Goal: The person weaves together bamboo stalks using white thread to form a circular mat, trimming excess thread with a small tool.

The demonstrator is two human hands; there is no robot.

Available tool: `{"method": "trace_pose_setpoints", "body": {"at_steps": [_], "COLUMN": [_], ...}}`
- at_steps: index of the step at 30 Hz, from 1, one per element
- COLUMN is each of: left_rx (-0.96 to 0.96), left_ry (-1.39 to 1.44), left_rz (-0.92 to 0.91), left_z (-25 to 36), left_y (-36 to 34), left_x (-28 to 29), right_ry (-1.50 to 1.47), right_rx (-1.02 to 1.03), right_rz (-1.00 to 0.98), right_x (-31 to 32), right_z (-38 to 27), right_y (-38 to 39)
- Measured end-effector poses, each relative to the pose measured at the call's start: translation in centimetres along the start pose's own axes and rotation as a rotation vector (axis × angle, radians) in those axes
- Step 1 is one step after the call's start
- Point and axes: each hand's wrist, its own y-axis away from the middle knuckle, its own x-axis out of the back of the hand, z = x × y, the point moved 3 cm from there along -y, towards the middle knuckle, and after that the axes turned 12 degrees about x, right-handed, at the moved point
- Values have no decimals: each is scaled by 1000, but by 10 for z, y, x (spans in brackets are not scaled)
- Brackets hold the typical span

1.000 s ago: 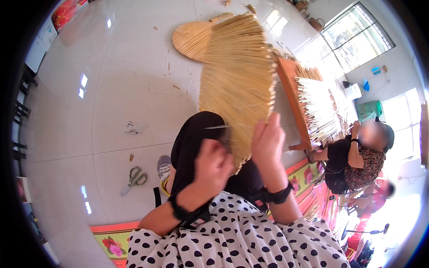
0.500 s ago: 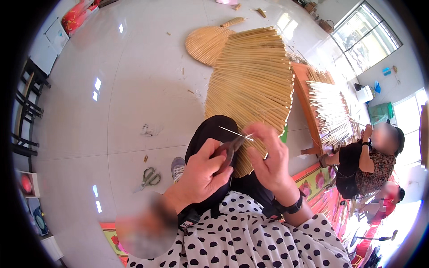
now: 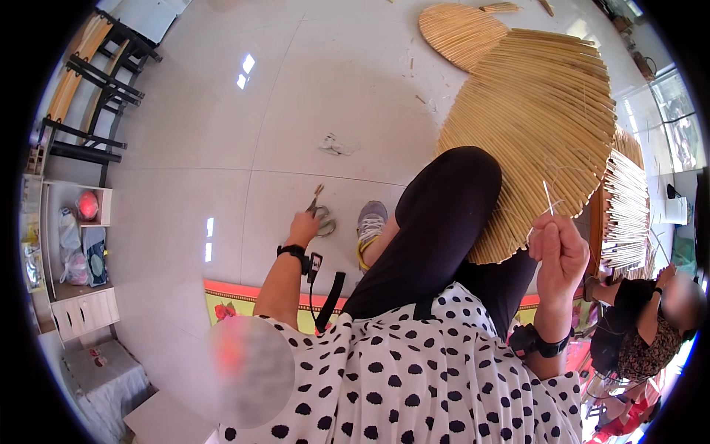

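Observation:
Down by the floor, my left hand point(image 3: 302, 228) is beside the scissors point(image 3: 324, 222), whose dark handles show just right of it. Its fingers are partly hidden, and I cannot tell whether they grip anything. My right hand point(image 3: 560, 255) is raised over my thigh, fingertips pinched on a thin pale needle point(image 3: 548, 197) that points upward. A fine thread curls near it. Behind the needle spreads a large fan-shaped panel of straw-coloured stalks point(image 3: 529, 126), its near part against my leg. The pliers do not show now.
A smaller rounded stalk piece point(image 3: 458, 33) adjoins the panel's far side. Stalk scraps point(image 3: 318, 191) and white scraps point(image 3: 339, 144) dot the tiled floor. Pale stalks point(image 3: 625, 214) lie on a bench at right, near a seated person point(image 3: 651, 318). Shelves point(image 3: 80, 237) stand at left.
My left hand has left the needle, where it held pliers, and gone down left to the scissors. My right hand, open before, now pinches the needle. The view has swung left.

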Motion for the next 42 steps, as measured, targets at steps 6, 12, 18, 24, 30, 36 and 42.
{"method": "trace_pose_setpoints", "body": {"at_steps": [6,12,18,24,30,36,42], "left_rx": [182,-322,-919,-983,-775,-480,-467], "left_ry": [-233,818,1048,1311,1393,1977,1939], "left_rz": [37,-247,-553,-535,-760,-350,332], "left_z": [-47,234,377,400,407,294,-23], "left_y": [6,49,179,186,166,61,-18], "left_x": [-37,138,230,211,221,303,419], "right_ry": [6,-253,-22,662,521,761,701], "right_rx": [-29,-144,-12,180,-22,-30,40], "right_rz": [-114,-83,-103,363,317,327,370], "right_x": [-7,-8,-15,21,42,41,46], "right_z": [-9,5,-5,4,58,62,68], "right_y": [-3,2,5,19,-12,-11,-4]}}
